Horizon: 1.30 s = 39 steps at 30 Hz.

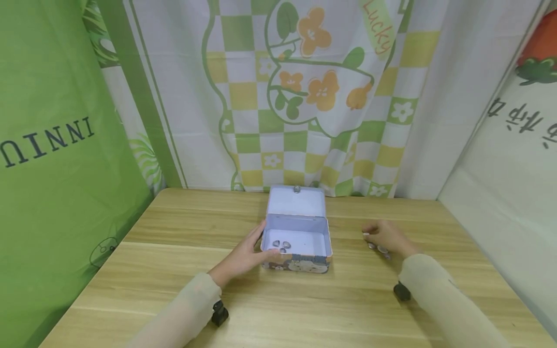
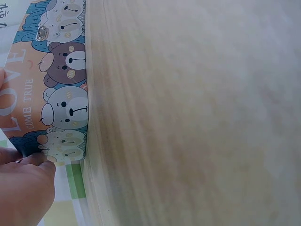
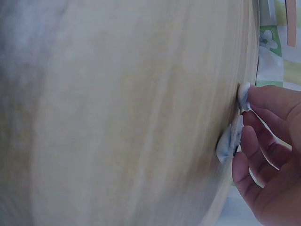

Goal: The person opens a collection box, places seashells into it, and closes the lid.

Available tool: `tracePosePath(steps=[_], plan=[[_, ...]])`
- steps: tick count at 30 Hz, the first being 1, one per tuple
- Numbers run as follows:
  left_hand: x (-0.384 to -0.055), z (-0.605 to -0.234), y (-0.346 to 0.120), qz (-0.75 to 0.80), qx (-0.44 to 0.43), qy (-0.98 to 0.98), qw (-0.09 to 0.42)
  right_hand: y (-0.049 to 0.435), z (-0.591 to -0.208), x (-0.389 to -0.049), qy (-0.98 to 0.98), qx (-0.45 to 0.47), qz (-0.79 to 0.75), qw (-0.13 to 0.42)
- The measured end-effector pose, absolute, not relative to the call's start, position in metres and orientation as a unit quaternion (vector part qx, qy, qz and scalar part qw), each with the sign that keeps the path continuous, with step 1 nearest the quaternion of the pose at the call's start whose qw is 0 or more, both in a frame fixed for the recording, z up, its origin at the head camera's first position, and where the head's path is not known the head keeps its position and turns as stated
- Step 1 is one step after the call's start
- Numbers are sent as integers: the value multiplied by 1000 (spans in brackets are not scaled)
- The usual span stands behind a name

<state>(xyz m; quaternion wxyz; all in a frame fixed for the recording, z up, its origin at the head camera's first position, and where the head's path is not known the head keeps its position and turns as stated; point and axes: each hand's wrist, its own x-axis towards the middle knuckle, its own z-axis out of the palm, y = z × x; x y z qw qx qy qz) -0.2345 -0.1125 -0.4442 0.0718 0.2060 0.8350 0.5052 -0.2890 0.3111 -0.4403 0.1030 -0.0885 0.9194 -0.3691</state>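
A printed tin box (image 1: pixel 297 263) stands on the table with its lid thrown back. Bears and lettering decorate its outside (image 2: pixel 66 106). Inside, a few small seashells (image 1: pixel 286 245) lie at the left front. My left hand (image 1: pixel 245 256) grips the box's left side, thumb over the front rim and fingers along the side wall. To the right of the box, my right hand (image 1: pixel 387 237) is low at the table, pinching a pale seashell (image 3: pixel 243 96) at its fingertips. More seashells (image 3: pixel 229 141) lie just below those fingers, partly hidden by them in the head view.
The wooden table (image 1: pixel 183 217) reaches back to a patterned curtain (image 1: pixel 243 96). A green cloth (image 1: pixel 52 203) hangs on the left and a white one (image 1: pixel 500 217) on the right. A thin dark cable (image 1: pixel 102 249) shows near the left table edge.
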Motion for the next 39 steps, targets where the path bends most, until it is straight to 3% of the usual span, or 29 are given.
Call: tracePosePath(steps=[24,39], plan=[[-237,-446,-112,497,206,841,64,306,-414,-277,931,-139,-334,41],[-237,-446,-111,497,218,838,54,259,-386,-273,937,-212,-273,-49]])
